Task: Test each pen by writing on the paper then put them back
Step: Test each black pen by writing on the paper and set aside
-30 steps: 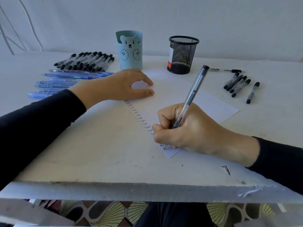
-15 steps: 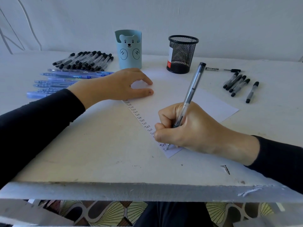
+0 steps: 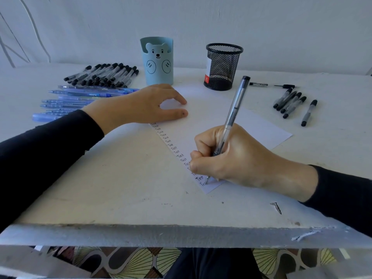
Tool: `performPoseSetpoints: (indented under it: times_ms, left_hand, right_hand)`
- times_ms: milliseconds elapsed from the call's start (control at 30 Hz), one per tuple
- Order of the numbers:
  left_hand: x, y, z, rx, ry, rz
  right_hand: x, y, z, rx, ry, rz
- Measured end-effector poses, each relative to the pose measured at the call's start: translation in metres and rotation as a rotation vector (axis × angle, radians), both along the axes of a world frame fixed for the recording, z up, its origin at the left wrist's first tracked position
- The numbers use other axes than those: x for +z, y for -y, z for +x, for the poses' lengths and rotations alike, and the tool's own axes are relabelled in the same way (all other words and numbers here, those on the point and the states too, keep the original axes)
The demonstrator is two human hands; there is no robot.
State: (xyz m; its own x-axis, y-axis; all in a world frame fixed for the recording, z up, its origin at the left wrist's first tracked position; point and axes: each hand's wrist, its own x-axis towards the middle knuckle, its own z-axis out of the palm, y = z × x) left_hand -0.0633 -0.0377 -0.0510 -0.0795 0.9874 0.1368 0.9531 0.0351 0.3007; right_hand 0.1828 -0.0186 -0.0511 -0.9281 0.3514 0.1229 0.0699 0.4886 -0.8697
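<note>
My right hand (image 3: 235,158) grips a clear black-capped pen (image 3: 234,111), its tip touching the near corner of the white paper (image 3: 213,117). A column of small "Test" words (image 3: 173,147) runs down the paper's left edge to the tip. My left hand (image 3: 145,104) rests on the paper's far left part, fingers spread and lightly bent. A heap of black-capped pens (image 3: 104,75) and a row of blue pens (image 3: 80,97) lie at the far left. Several black-capped pens (image 3: 291,103) lie to the right.
A light-blue bear pen cup (image 3: 157,61) and a black mesh pen cup (image 3: 223,66) stand at the back. A taken-apart pen (image 3: 271,84) lies right of the mesh cup. The white table's (image 3: 120,178) chipped front edge (image 3: 181,234) is close to me.
The pen tip has moved a little down and right along the bottom line of writing, and a new word has grown there. My left hand has stayed where it was.
</note>
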Motion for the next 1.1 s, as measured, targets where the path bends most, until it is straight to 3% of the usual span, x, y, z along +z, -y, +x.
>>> performPoseSetpoints:
  times_ms: [400, 567, 767, 833, 933, 1100]
  left_hand:
    - [0.001, 0.001, 0.0, 0.007, -0.001, -0.01]
    - [0.001, 0.001, 0.0, 0.007, -0.009, -0.011]
    - [-0.001, 0.0, 0.001, -0.009, 0.004, -0.009]
    - [-0.001, 0.001, 0.0, -0.009, 0.009, -0.02]
    - [-0.003, 0.002, -0.004, 0.0, -0.015, 0.059]
    - [-0.002, 0.002, -0.014, 0.1, -0.195, 0.198]
  right_hand:
    - [-0.003, -0.003, -0.001, -0.012, -0.016, 0.012]
    - [-0.002, -0.01, -0.001, 0.008, -0.086, -0.073]
    - [0.031, -0.03, -0.014, -0.046, -0.072, -0.005]
    - [0.042, -0.044, -0.022, -0.074, -0.062, 0.133]
    - [0.041, -0.067, -0.034, -0.119, -0.121, 0.561]
    - [0.002, -0.097, -0.041, -0.05, -0.08, 0.798]
